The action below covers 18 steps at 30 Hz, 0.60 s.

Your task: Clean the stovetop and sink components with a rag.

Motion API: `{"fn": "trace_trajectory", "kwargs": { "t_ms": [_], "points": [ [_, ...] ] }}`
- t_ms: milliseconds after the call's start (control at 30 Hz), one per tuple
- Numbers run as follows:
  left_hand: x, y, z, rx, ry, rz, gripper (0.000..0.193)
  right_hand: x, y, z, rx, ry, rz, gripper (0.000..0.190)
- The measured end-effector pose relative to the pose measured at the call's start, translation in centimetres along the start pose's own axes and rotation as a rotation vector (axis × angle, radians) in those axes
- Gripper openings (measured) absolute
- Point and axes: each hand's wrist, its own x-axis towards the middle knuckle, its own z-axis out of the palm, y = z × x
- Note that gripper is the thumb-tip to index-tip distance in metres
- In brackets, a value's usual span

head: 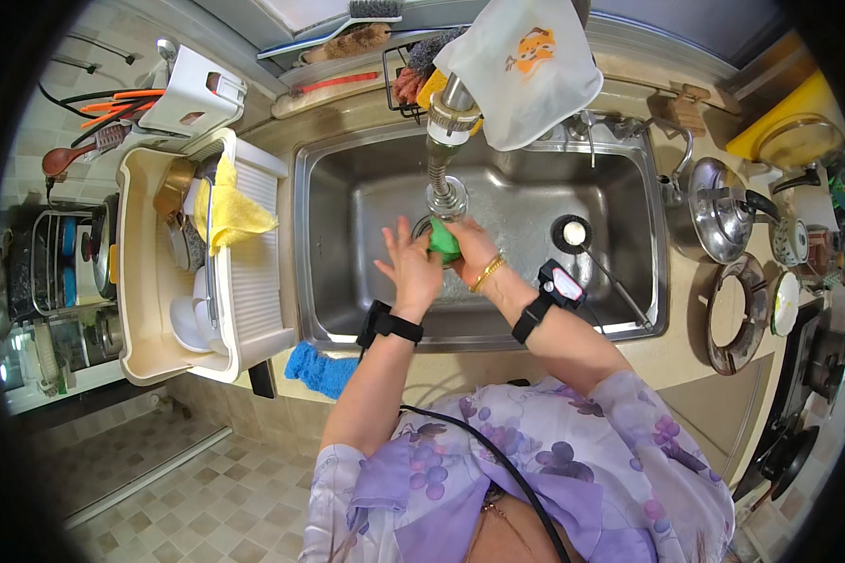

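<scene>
Both my hands are over the steel sink [387, 200], beneath the faucet's flexible spout [445, 193]. A crumpled green cloth or sponge [443, 241] sits between them. My right hand [473, 248] grips it from the right, its fingertips partly behind the spout head. My left hand [414, 271] meets its left side with thumb and forefinger, the other fingers spread outwards; whether they pinch it cannot be told. Part of the drain [421, 226] shows behind the green piece. Water wets the basin floor around my hands.
A round black-bristled brush [574, 233] with a long handle leans in the sink's right side. Left stands a cream dish rack [257, 281] with a yellow cloth [229, 207]. A blue cloth [322, 369] lies at the front edge. Right are a metal lid [722, 211] and a ring stand [715, 345].
</scene>
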Motion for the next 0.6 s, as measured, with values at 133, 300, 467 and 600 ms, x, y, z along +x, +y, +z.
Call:
{"fn": "trace_trajectory", "kwargs": {
  "t_ms": [133, 300, 467, 600],
  "points": [
    [-0.8, 2.2, 0.0, -0.152, -0.112, 0.048, 0.029, 2.9, -1.8, -1.2, 0.055, -0.035, 0.029, 0.019],
    [0.7, 0.7, 0.0, -0.074, 0.046, 0.008, 0.023, -0.3, -0.2, -0.2, 0.154, -0.051, 0.168, 0.019],
    [0.0, 0.7, 0.4, -0.024, -0.139, 0.033, 0.031, 3.1, 0.9, -1.7, 0.063, -0.104, 0.027, 0.038],
    [-1.7, 1.2, -1.6, -0.162, -0.111, 0.064, 0.037, 6.3, -0.5, -2.3, -0.016, -0.036, -0.019, 0.043]
  ]
}}
